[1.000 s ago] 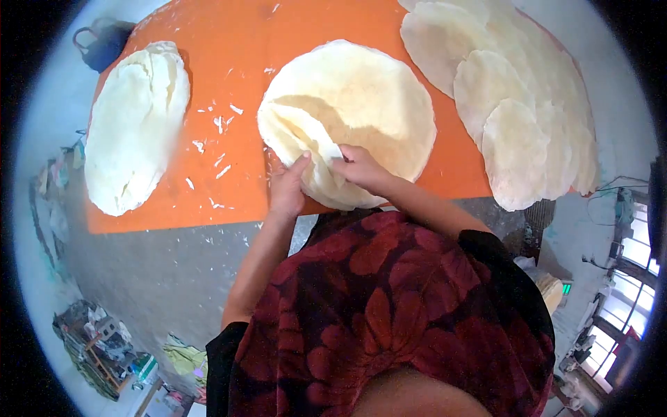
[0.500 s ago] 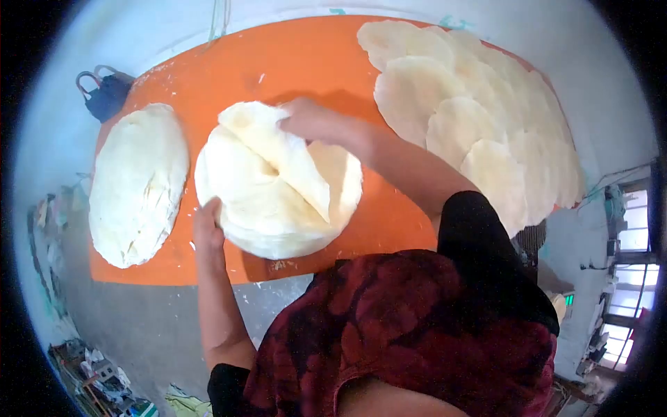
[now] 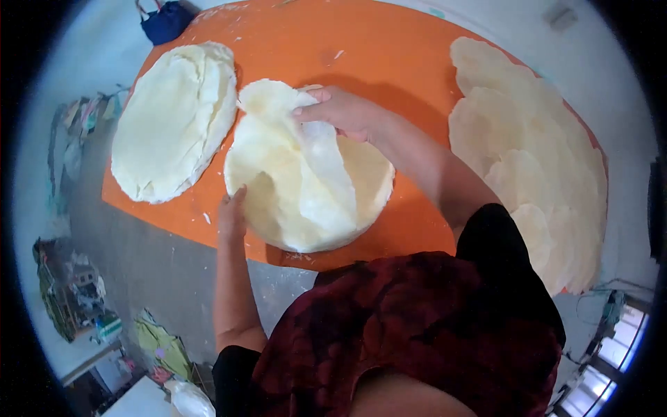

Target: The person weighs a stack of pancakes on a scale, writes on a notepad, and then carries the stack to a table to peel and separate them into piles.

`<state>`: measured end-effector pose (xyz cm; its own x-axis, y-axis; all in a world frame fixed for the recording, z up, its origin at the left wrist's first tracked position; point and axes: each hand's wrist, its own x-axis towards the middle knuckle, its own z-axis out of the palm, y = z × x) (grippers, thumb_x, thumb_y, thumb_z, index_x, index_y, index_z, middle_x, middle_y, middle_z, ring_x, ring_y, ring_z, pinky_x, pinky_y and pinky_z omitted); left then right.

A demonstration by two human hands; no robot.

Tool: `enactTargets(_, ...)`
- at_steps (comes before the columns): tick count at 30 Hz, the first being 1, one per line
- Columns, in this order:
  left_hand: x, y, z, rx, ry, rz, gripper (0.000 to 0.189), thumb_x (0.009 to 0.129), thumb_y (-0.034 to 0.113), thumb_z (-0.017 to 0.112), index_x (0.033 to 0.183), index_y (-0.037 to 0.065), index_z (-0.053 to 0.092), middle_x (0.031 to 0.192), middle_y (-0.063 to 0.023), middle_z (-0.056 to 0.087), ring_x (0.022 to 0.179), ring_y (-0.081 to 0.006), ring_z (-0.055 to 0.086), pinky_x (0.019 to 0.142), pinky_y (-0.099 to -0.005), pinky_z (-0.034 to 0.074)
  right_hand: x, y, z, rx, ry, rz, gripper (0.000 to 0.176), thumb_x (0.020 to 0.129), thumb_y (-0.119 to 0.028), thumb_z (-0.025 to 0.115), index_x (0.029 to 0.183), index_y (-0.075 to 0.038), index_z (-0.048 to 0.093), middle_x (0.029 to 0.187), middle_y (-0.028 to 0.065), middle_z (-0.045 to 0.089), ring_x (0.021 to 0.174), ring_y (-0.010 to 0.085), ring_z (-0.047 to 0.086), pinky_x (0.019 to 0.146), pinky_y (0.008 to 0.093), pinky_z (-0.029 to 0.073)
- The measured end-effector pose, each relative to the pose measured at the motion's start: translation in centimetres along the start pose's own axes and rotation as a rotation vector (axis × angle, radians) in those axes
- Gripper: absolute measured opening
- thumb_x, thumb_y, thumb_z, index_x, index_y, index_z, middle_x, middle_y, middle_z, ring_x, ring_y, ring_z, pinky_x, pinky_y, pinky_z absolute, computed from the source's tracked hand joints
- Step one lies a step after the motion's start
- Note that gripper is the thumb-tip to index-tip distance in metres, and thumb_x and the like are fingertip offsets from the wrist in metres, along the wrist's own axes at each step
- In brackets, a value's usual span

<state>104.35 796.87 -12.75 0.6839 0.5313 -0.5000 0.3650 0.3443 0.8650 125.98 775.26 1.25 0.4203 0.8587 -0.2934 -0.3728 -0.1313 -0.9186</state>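
A round stack of thin, pale dough sheets [image 3: 278, 194] lies on the orange table [image 3: 292, 42]. My right hand [image 3: 337, 111] pinches the raised edge of the top sheet [image 3: 323, 156], which is folded and wrinkled across the stack. At the stack's left edge is my left hand [image 3: 233, 212], its thumb against the rim; its other fingers are partly hidden, so its grip is unclear. A second, oval stack of sheets [image 3: 167, 125] sits to the left, apart from both hands.
Many overlapping thin round sheets [image 3: 535, 153] cover the table's right side. A dark blue bag [image 3: 167, 22] is at the upper left corner. Green cloth [image 3: 163, 347] and clutter lie on the grey floor [image 3: 153, 243] at the lower left.
The view has turned, shifting the table and stacks. The top sheet's upper part, held by my right hand, is now more spread out, and its fold has changed shape.
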Motion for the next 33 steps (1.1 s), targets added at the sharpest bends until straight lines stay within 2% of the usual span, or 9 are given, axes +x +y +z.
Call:
enactTargets(4,-2.7,3.0,3.6,0.731,0.584,0.763,0.049,0.077,0.011,0.054,0.117,-0.008,0.034,0.116,-0.0187,0.043,0.107,-0.0249,0.043,0.085,-0.0335,0.038,0.5,1.5,-2.7,0.012,0.117,0.031,0.036,0.078,-0.014,0.056,0.111,-0.001,0.049,0.101,0.0078,0.057,0.090,0.0156,0.056,0.077,0.0301,0.046)
enactTargets(6,-1.0,3.1,4.2,0.192,0.126,0.453,0.049,0.074,0.007,0.051,0.119,-0.004,0.033,0.112,-0.0176,0.041,0.099,-0.0234,0.045,0.080,-0.0329,0.039,0.3,2.2,-4.4,0.073,0.125,0.028,0.033,0.078,-0.014,0.056,0.108,0.000,0.050,0.099,0.0091,0.057,0.088,0.0163,0.057,0.077,0.0301,0.046)
enactTargets(11,3.3,2.8,6.6,-0.487,-0.024,-0.159,0.040,0.073,0.013,0.055,0.109,0.005,0.041,0.093,-0.0080,0.047,0.085,-0.0202,0.047,0.070,-0.0325,0.039,-0.9,0.2,-4.1,0.075,0.172,0.064,0.029,0.078,-0.015,0.056,0.102,0.001,0.053,0.095,0.0095,0.059,0.083,0.0173,0.059,0.076,0.0304,0.047)
enactTargets(19,6.3,4.7,7.2,-0.292,-0.246,0.006,0.029,0.078,0.019,0.056,0.103,0.006,0.048,0.094,-0.0054,0.055,0.080,-0.0146,0.051,0.066,-0.0308,0.041,-1.1,-0.2,-5.9,-0.124,0.189,0.078,0.030,0.078,-0.018,0.056,0.104,-0.003,0.056,0.095,0.0057,0.059,0.085,0.0154,0.056,0.075,0.0307,0.045)
enactTargets(21,4.0,7.7,7.9,-0.223,-0.214,0.044,0.029,0.079,0.013,0.054,0.105,0.003,0.051,0.097,-0.0058,0.058,0.087,-0.0161,0.056,0.072,-0.0299,0.046,-1.0,-1.5,-8.3,-0.290,0.269,-0.005,0.031,0.077,-0.018,0.055,0.104,-0.003,0.056,0.095,0.0061,0.059,0.085,0.0153,0.056,0.075,0.0304,0.044)
enactTargets(25,5.1,7.9,5.7,0.084,-0.009,0.257,0.017,0.074,0.008,0.059,0.089,0.000,0.056,0.071,0.0005,0.056,0.057,-0.0066,0.049,0.049,-0.0187,0.038,-1.3,-4.5,-17.4,-0.398,0.469,0.050,0.029,0.074,-0.026,0.056,0.095,-0.005,0.059,0.087,0.0045,0.060,0.078,0.0139,0.056,0.070,0.0293,0.044)
enactTargets(27,6.2,7.6,4.1,0.291,0.011,0.190,0.015,0.074,0.007,0.058,0.087,0.000,0.056,0.072,-0.0004,0.055,0.059,-0.0073,0.050,0.051,-0.0196,0.039,-4.4,-7.5,-20.6,-0.322,0.466,-0.201,0.030,0.075,-0.026,0.056,0.096,-0.005,0.058,0.087,0.0041,0.060,0.077,0.0129,0.055,0.069,0.0291,0.044)
enactTargets(29,6.3,7.7,3.8,0.424,0.066,0.140,0.013,0.074,0.006,0.057,0.086,-0.001,0.055,0.073,-0.0015,0.055,0.062,-0.0078,0.050,0.053,-0.0204,0.040,-8.2,-9.2,-25.1,-0.345,0.547,-0.312,0.031,0.077,-0.025,0.055,0.100,-0.004,0.056,0.090,0.0036,0.059,0.078,0.0129,0.055,0.070,0.0283,0.045)
enactTargets(33,6.1,7.4,3.8,0.447,0.115,0.147,0.014,0.075,0.004,0.054,0.088,-0.002,0.054,0.077,-0.0039,0.056,0.065,-0.0094,0.051,0.057,-0.0223,0.041,-13.4,-8.9,-33.0,-0.424,1.016,-0.143,0.034,0.075,-0.023,0.057,0.103,-0.004,0.051,0.079,0.0049,0.054,0.069,0.0113,0.052,0.058,0.0261,0.045)
